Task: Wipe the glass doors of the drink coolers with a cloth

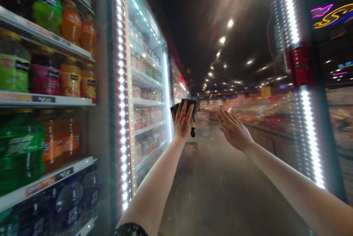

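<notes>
Holding dark cloth (188,105) in left hand (182,122), cooler (146,81) beside, aisle (220,192) ahead

A crumpled dark cloth (186,105) with a black-and-yellow tag (192,130) dangling beneath it.

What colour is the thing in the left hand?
The item in the left hand is nearly black, with yellow below, best seen in the head view.

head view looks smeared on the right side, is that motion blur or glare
Head view: the colourful store displays at far right are smeared by motion blur, the white LED strip beside them flares with glare, and the left hand on the dark cloth and the open right hand look slightly soft but readable.
</notes>
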Tool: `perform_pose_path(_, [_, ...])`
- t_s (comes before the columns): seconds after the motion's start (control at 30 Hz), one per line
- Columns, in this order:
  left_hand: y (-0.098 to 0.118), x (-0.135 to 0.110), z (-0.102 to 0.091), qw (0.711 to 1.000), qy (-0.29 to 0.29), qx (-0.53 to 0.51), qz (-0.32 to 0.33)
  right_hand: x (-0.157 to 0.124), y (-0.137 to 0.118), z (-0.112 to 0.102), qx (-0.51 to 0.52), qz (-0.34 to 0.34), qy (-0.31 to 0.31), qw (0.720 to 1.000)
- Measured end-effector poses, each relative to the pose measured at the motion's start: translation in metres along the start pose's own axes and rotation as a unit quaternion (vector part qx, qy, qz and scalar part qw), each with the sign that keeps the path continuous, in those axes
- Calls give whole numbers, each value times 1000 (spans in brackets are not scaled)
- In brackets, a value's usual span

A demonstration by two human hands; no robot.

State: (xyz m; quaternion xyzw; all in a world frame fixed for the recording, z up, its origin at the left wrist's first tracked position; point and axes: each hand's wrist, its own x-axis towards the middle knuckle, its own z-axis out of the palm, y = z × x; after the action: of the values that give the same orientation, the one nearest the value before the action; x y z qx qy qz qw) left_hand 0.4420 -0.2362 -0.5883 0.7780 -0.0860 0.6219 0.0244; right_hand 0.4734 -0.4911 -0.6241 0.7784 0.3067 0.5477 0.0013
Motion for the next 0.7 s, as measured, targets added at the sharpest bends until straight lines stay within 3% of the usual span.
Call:
perform_pose_path(0.07, [-14,-17,1,998,35,3,-53,-5,1,5,5,-6,8,1000])
perform_pose_path(0.13, [-21,-47,4,997,44,13,-63,-9,0,9,9,-2,14,1000])
perform_pose_path(0.23, [-16,-89,11,999,-9,28,32,-11,-6,11,6,21,17,1000])
perform_pose_path(0.3, [-9,-100,13,990,-61,33,125,-9,-14,10,3,33,22,999])
perform_pose_path(0.4, [-9,-82,8,974,-100,34,200,0,-32,6,9,17,22,1000])
perform_pose_path(0.47, [-20,-51,0,977,-92,32,191,8,-45,3,14,-5,15,1000])
perform_pose_path(0.6, [-56,0,-17,999,-14,20,38,22,-66,6,21,-31,6,999])
perform_pose_path(0.7, [-76,-7,-20,998,38,5,-58,22,-73,19,22,-39,15,999])
